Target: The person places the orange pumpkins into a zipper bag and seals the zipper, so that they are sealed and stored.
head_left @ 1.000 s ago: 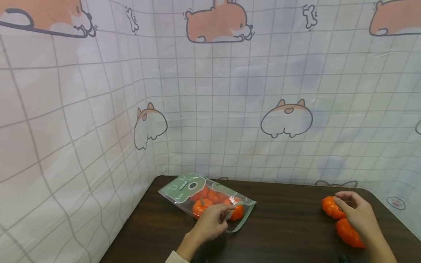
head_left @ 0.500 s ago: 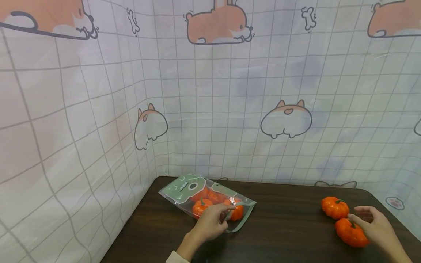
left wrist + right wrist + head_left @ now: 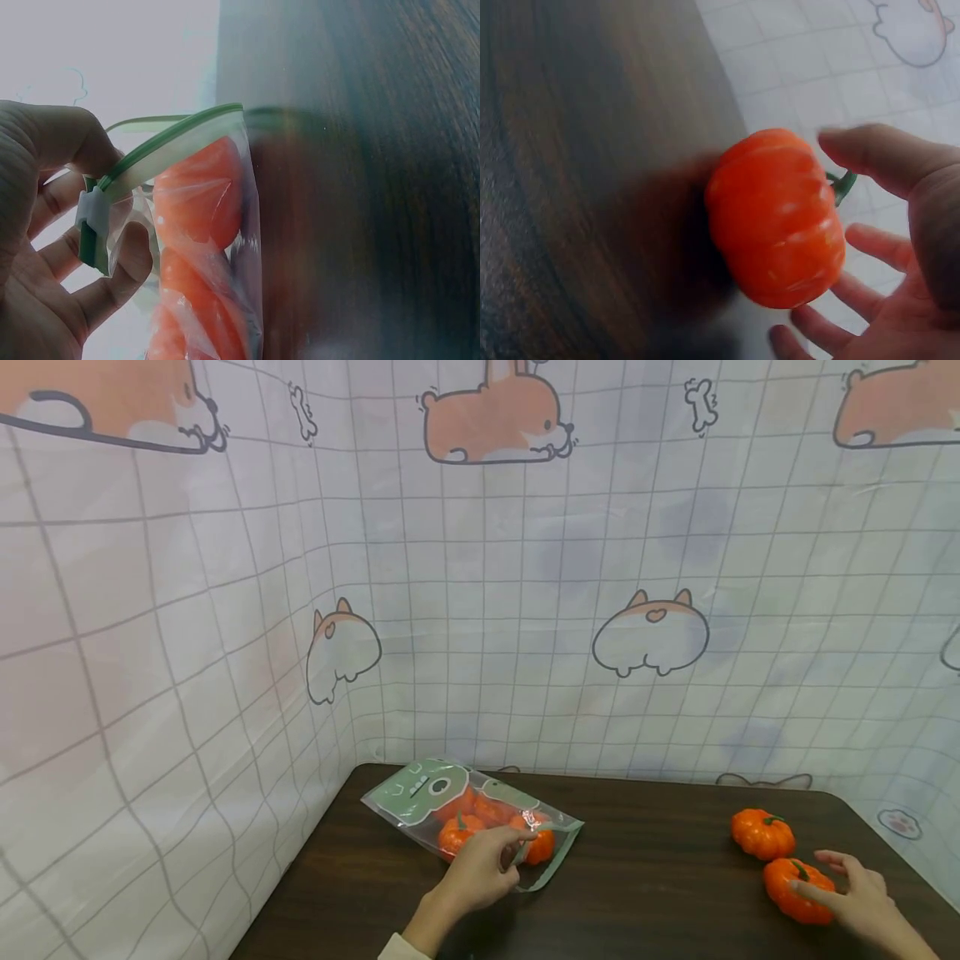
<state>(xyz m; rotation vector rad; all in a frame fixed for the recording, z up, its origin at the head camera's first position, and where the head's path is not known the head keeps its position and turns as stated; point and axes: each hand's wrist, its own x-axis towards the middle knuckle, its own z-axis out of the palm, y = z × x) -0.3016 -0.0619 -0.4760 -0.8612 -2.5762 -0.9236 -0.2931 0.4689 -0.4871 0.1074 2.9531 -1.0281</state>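
Observation:
In the head view my left hand [image 3: 480, 868] grips the mouth of a clear zip bag [image 3: 408, 789] with a green cartoon print. Several orange toy pumpkins [image 3: 459, 835] lie inside it. The left wrist view shows the bag's green zip strip [image 3: 161, 146] and white slider [image 3: 94, 210] at my curled fingers. At the right, my right hand [image 3: 862, 893] is at the nearer loose pumpkin [image 3: 783, 885], its fingers spread around the side. In the right wrist view the thumb hovers by the green stem [image 3: 845, 186], the other fingers beside and below the pumpkin.
A second loose pumpkin [image 3: 761, 835] sits just behind the nearer one on the dark wooden table [image 3: 645, 868]. Behind and to the left hangs a white gridded curtain [image 3: 517, 610] with cartoon dogs, meeting the table's back and left edges.
My right hand has moved from the farther loose pumpkin toward the front right, to the nearer one. My left hand and the bag have stayed in place.

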